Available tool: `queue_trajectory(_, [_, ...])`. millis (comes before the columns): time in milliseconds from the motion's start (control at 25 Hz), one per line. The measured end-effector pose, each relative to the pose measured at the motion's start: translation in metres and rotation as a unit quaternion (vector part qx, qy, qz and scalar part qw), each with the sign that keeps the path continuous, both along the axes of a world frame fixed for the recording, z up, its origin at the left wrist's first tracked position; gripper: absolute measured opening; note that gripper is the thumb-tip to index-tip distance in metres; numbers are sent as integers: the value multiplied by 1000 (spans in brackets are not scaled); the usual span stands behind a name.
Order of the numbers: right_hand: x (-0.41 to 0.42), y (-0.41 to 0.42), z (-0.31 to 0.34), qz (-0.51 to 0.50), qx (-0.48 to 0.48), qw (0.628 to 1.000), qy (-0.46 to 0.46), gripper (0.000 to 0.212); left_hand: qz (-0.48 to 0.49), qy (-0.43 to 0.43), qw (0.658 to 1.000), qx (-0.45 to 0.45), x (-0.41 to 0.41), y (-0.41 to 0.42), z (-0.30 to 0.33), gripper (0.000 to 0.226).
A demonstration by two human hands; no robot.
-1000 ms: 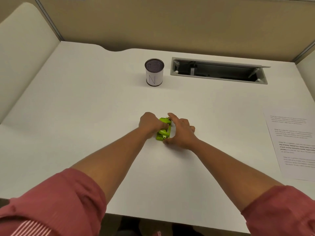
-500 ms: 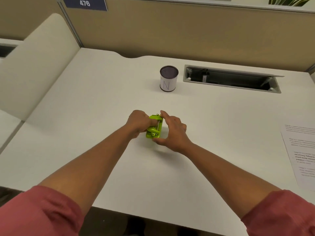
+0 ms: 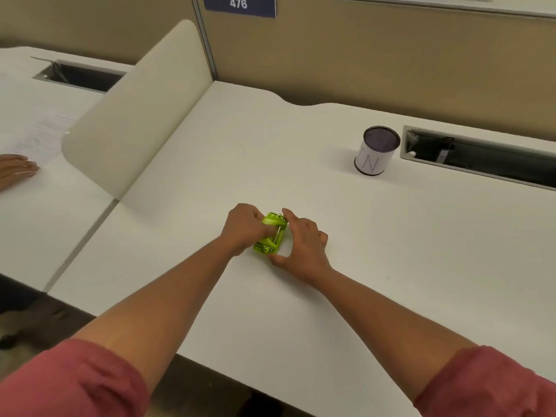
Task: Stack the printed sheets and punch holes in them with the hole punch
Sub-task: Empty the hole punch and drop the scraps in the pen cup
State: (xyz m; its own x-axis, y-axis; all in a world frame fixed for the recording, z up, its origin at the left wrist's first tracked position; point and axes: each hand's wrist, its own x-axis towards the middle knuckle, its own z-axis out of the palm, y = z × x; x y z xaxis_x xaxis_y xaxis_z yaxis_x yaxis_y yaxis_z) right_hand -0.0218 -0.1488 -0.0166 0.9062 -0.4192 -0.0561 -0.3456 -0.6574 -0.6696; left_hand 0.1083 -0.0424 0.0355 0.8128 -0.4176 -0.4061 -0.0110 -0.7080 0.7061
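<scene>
Green hole punch [image 3: 270, 235] on the bench [image 3: 391, 236]: left hand [image 3: 244, 227] grips it, right hand [image 3: 302, 246] pinches its ends; steady it squarely before feeding sheets.

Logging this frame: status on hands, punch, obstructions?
Left hand grips green hole punch; right hand pinches its ends. Punch on desk, no sheets under it. Can stands well clear.

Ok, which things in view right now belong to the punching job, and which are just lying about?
In the job:
- green hole punch on the desk
- left hand gripping it
- right hand pinching its far side

Lying about:
- cup marked N
- cable tray
- divider
- neighbour's papers and hand
</scene>
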Motion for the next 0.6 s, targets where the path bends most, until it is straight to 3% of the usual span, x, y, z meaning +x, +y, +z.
queue_trajectory(600, [63, 34, -15, -3, -47, 999, 24, 112, 24, -5, 999, 34, 56, 35, -13, 23])
